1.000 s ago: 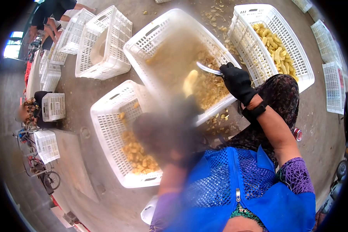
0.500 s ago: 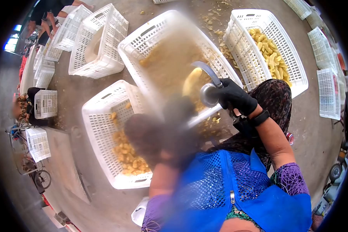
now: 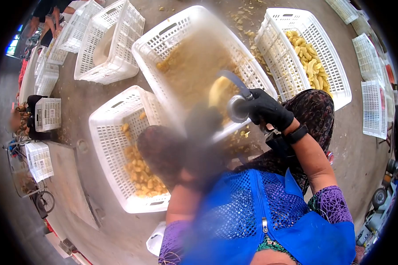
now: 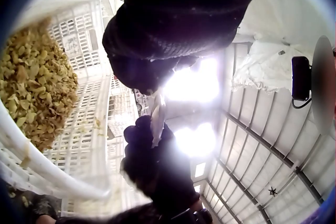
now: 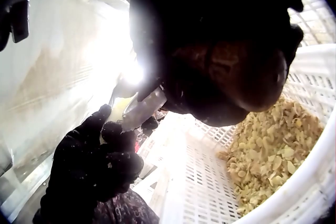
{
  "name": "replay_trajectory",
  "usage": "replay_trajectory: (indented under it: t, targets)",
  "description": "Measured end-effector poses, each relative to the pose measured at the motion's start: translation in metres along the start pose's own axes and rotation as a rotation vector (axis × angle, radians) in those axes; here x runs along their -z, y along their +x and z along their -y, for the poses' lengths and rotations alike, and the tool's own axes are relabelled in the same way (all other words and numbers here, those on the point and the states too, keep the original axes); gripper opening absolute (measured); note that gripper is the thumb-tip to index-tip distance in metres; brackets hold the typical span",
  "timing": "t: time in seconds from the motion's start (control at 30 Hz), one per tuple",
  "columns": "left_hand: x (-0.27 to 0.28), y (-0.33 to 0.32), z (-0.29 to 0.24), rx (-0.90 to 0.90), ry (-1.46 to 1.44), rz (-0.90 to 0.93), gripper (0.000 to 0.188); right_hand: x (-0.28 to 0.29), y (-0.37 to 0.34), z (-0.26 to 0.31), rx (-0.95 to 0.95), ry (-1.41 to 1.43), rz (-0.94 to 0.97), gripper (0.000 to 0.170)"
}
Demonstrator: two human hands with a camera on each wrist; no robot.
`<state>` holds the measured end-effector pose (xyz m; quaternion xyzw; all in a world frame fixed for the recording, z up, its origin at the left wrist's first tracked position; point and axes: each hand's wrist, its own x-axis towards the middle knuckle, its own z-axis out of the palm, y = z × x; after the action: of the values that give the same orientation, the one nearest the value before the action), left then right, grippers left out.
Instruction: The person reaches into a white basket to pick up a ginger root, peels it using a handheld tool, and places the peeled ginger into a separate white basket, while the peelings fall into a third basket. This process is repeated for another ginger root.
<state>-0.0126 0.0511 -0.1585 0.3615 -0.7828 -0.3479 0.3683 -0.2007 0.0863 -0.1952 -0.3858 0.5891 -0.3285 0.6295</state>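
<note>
My right hand (image 3: pixel 267 110), in a black glove, grips a curved knife (image 3: pixel 235 79); a round grey end (image 3: pixel 238 109) shows by the fingers. The blade arcs over the upper end of a curved, pale-yellow peeled piece (image 3: pixel 217 92). Blurred by a smear on the head lens, my gloved left hand (image 3: pixel 181 148) is below that piece. In the right wrist view the left hand's fingers (image 5: pixel 118 134) hold the piece (image 5: pixel 122 106) with the blade (image 5: pixel 143 111) against it. The left wrist view has both gloves close together, the blade (image 4: pixel 157 119) between them.
Under my hands stands a white crate (image 3: pixel 139 48) of peelings. A second crate (image 3: pixel 106 150) at the left holds yellowish pieces; another (image 3: pixel 278 57) at the right holds peeled curved ones. Peelings litter the floor (image 3: pixel 239 20). More crates and a person (image 3: pixel 53 17) are farther off.
My right hand has turned and come a little down and left, bringing the blade over the peeled piece and the round grey end into sight. The head view has shifted slightly.
</note>
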Motion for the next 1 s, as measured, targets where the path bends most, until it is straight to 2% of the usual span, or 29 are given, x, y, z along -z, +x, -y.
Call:
replay_trajectory:
  t: [0.07,0.17,0.23,0.27,0.33,0.47,0.57,0.63,0.67,0.73,0.93,1.0]
  targets:
    - [0.006,0.004,-0.009,-0.082,0.025,0.037,0.014,-0.003,-0.001,0.005,-0.001,0.034,-0.011,0.016]
    - [0.006,0.006,-0.01,-0.083,0.0,0.065,0.014,-0.008,-0.004,0.016,-0.003,0.028,-0.002,0.015]
    - [0.005,0.007,-0.008,-0.049,-0.036,0.075,0.014,-0.01,-0.004,0.017,0.105,0.014,0.026,0.015]
    - [0.005,0.008,-0.006,-0.029,-0.057,0.077,0.014,-0.009,-0.005,0.018,0.105,0.013,0.026,0.015]
    - [0.005,0.009,-0.005,0.017,-0.105,0.087,0.014,-0.008,-0.005,0.02,-0.025,0.032,-0.009,0.014]
    - [0.004,0.01,-0.004,0.109,-0.204,0.105,0.014,-0.011,-0.005,0.022,0.008,0.012,0.029,0.015]
    - [0.002,0.012,-0.003,0.168,-0.266,0.114,0.014,-0.016,-0.007,0.025,0.0,0.08,-0.021,0.019]
    - [0.002,0.013,-0.003,0.19,-0.286,0.119,0.014,-0.019,-0.001,0.018,0.117,-0.085,-0.029,0.024]
    - [0.002,0.013,-0.003,0.194,-0.294,0.122,0.014,-0.018,-0.002,0.02,0.117,-0.084,-0.031,0.024]
    - [0.002,0.014,-0.003,0.2,-0.306,0.127,0.014,-0.018,-0.006,0.029,0.047,-0.039,0.032,0.027]
    - [0.0,0.015,-0.003,0.172,-0.313,0.139,0.014,-0.019,-0.002,0.019,0.11,0.035,0.086,0.028]
    - [0.002,0.015,-0.003,0.141,-0.29,0.141,0.014,-0.015,-0.001,0.016,0.052,-0.014,0.131,0.027]
